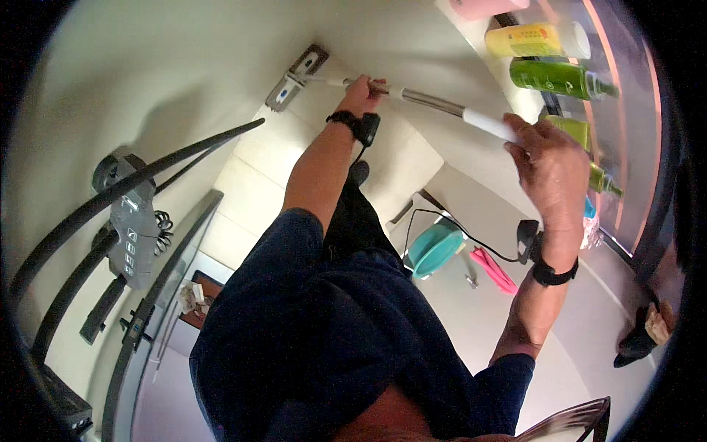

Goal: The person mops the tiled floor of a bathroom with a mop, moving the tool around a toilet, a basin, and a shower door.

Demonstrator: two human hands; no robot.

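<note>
Both of my hands hold a flat mop, its pole (433,103) running from upper left to right in front of me. My left hand (362,96) is closed around the pole near the mop head. Around the white grip (486,124) at the other end, my right hand (552,166) is closed, higher and to the right. The mop head (297,77), grey with a pale centre, lies tilted against the wall by the tiled floor. A black strap with a small device sits on each wrist.
At right, a shelf carries several bottles, among them a yellow bottle (526,40) and a green bottle (552,78). Below are a teal basin (434,249) and a pink item (493,271). A grey wall panel (132,228) and dark curved bars (74,217) stand at left.
</note>
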